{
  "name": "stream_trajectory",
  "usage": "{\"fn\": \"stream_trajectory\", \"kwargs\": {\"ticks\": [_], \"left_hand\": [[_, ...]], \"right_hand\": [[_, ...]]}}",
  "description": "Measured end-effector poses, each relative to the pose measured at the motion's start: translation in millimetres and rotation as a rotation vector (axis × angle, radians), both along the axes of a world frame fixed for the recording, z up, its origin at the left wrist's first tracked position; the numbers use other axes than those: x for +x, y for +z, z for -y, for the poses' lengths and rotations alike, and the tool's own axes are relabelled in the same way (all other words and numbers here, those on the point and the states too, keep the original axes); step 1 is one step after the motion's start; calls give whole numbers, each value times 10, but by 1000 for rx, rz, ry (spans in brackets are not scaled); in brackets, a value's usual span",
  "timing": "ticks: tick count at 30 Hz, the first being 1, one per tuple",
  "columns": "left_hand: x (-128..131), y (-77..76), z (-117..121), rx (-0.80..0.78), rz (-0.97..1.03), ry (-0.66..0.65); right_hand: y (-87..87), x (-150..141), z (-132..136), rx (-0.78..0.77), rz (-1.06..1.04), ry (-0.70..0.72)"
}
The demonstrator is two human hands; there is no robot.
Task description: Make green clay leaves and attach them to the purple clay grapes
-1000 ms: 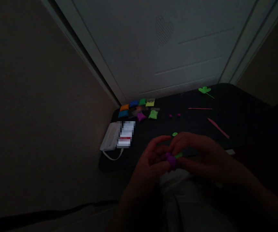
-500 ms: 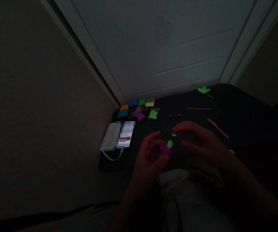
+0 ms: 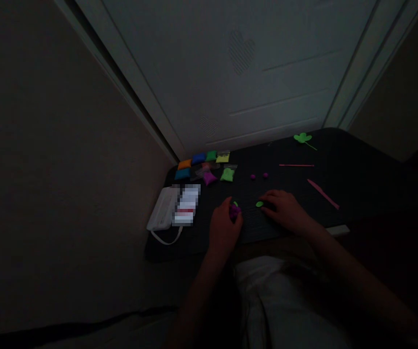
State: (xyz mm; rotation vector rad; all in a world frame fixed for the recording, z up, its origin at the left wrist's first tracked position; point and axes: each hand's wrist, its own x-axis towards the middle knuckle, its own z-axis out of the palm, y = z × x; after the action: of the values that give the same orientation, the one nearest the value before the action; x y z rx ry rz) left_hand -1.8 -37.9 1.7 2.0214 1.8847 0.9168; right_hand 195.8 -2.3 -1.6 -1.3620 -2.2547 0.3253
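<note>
My left hand (image 3: 224,227) is closed around a cluster of purple clay balls (image 3: 234,212), low over the dark table. A bit of green clay (image 3: 235,203) shows at the top of the cluster; the fingers cover the rest. To the right, my right hand (image 3: 284,208) rests at the table with thumb and index finger apart. Their tips are at the right edge of a small flat green clay oval (image 3: 259,204); whether they touch it I cannot tell. Two small purple balls (image 3: 253,177) lie farther back.
Colored clay packets (image 3: 199,158) lie at the back left. In front are a white box (image 3: 163,208), a lit phone (image 3: 187,205) and a white cable (image 3: 168,242). A thin pink tool (image 3: 296,165), a pink clay knife (image 3: 323,194) and a green flower-shaped piece (image 3: 302,138) lie on the right.
Both hands have lowered toward the table. The left has carried the purple cluster down and slightly left; the right has come down beside the green oval.
</note>
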Motion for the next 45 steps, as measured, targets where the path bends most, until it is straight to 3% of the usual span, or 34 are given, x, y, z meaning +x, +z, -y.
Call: {"fn": "stream_trajectory", "kwargs": {"ticks": [7,13,16,20,22,27,37,45], "left_hand": [[13,-5,-21,-16,-62,6],[-53,15,-4,-13,136,55],[-65,124,69,-69,339,75],[5,353,225,-307,717,-124],[52,456,294,-376,792,-173],[84,584,385,-353,764,-169],[60,611,421,-332,741,-209],[99,510,389,-400,1000,-164]], "right_hand": [[-23,-28,-26,-3,-30,-10],[-3,-35,11,-18,-137,0],[74,-82,103,-4,-206,30],[281,-183,303,50,-319,95],[398,-226,404,85,-347,143],[544,-261,540,108,-381,211],[492,-242,523,15,-471,258],[511,-252,528,101,-492,281]]}}
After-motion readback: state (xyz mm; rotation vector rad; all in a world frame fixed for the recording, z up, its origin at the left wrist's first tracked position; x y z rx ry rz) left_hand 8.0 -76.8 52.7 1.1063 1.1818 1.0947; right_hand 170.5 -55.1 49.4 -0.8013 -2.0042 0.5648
